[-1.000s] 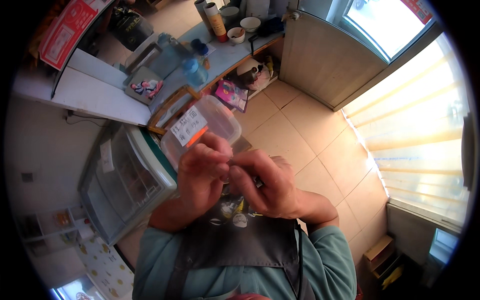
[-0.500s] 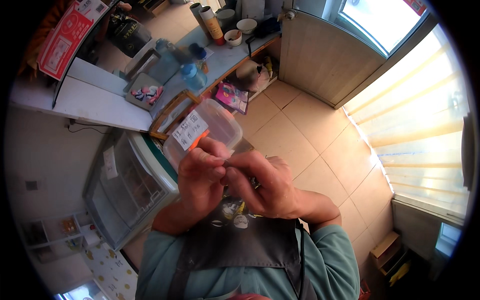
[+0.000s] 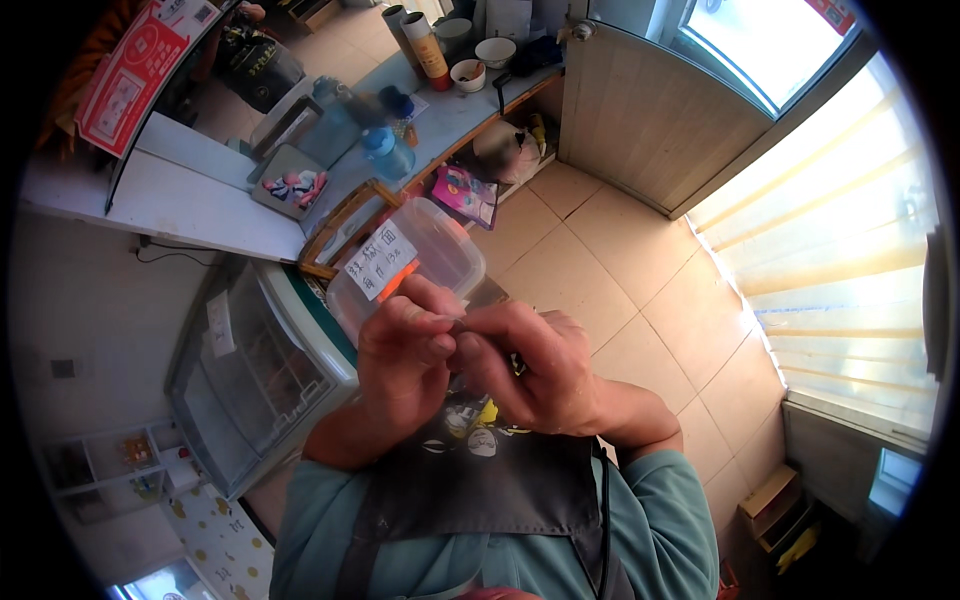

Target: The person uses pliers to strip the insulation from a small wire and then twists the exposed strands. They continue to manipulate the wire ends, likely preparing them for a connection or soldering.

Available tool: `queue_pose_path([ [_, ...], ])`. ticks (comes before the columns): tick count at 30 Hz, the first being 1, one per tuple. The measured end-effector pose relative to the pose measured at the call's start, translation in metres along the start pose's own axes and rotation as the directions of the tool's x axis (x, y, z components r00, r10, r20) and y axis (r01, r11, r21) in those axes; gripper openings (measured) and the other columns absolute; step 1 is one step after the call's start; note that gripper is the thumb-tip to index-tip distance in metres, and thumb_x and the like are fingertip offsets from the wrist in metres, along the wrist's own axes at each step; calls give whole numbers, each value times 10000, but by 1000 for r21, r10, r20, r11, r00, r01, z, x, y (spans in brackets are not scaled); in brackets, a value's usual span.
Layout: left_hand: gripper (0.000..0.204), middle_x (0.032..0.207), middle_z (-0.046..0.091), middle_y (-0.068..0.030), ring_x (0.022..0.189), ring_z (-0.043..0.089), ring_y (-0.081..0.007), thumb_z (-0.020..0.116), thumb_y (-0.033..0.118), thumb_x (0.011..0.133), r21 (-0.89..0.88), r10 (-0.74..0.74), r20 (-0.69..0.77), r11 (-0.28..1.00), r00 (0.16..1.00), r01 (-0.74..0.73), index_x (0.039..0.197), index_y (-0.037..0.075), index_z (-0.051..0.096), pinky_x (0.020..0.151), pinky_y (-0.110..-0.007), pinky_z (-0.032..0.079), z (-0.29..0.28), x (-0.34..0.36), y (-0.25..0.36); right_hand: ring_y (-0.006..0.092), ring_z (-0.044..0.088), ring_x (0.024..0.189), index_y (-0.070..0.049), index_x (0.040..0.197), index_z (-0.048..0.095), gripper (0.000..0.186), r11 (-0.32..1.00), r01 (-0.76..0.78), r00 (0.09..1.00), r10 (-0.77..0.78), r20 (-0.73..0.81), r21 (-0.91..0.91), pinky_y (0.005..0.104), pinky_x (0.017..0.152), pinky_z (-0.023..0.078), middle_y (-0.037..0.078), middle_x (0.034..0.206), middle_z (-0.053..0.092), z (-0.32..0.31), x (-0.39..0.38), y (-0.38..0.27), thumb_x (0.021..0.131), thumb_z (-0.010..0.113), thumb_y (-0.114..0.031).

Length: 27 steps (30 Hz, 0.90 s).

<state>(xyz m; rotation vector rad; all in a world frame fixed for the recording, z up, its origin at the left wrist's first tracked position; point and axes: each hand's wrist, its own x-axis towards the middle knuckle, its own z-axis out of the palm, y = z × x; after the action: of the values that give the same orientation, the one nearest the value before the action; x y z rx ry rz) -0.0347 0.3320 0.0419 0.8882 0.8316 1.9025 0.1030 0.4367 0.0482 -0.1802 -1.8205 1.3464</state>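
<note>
My left hand point(image 3: 405, 350) and my right hand point(image 3: 535, 365) meet in front of my chest, fingertips almost touching. Both pinch something tiny between thumb and forefinger; it is too small to make out. Just beyond the left fingers is a clear plastic tub point(image 3: 445, 245) with a white handwritten label point(image 3: 381, 262) and something orange beside the label. The hands hide the tub's near part. Below them hangs the dark apron point(image 3: 480, 490) that I wear.
A wooden chair back point(image 3: 345, 225) rises behind the tub. The mirrored counter holds a blue bottle point(image 3: 388, 153), a tray of small coloured items point(image 3: 290, 183), bowls point(image 3: 495, 52) and a tall canister point(image 3: 427, 50). To the left stands a glass-topped freezer point(image 3: 260, 370); a door point(image 3: 660, 110) is at the far right.
My hands stay pinched together, with only a very slight shift to the right at the fingertips. Nothing else has visibly moved.
</note>
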Motion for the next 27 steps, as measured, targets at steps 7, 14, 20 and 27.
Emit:
queue_pose_path([
  [7,165,1119,584,-79,962,615,-169,706,-23,944,-37,-12,-22,999,1000,11,1082,65,706,792,-295,523,-2,-1,-1,287,683,568,-24,1118,663,187,1000,3,1000,-3,3,-12,376,510,511,117,680,660,-1,0,2,939,706,-58],
  [14,157,1095,610,-96,948,615,-167,692,-43,941,-59,-38,-46,998,998,36,1072,41,712,770,-293,516,5,-1,4,289,696,587,-12,1114,669,186,1000,14,1000,-13,2,-13,370,523,526,124,721,686,-2,2,-2,938,713,-54],
  [20,152,1073,628,-114,927,632,-177,687,-66,934,-75,-77,-61,995,995,73,1059,19,708,777,-304,527,5,-4,8,262,722,613,-5,1109,664,176,999,48,999,-48,12,-17,353,532,541,101,737,712,-2,4,-3,942,708,-35],
  [27,150,1085,627,-127,898,648,-179,691,-97,923,14,-61,-49,998,997,62,1043,-8,701,760,-297,548,4,-7,15,239,728,615,-5,1108,664,177,998,34,998,-32,47,-48,343,536,550,76,728,717,-4,5,-11,938,711,-21],
])
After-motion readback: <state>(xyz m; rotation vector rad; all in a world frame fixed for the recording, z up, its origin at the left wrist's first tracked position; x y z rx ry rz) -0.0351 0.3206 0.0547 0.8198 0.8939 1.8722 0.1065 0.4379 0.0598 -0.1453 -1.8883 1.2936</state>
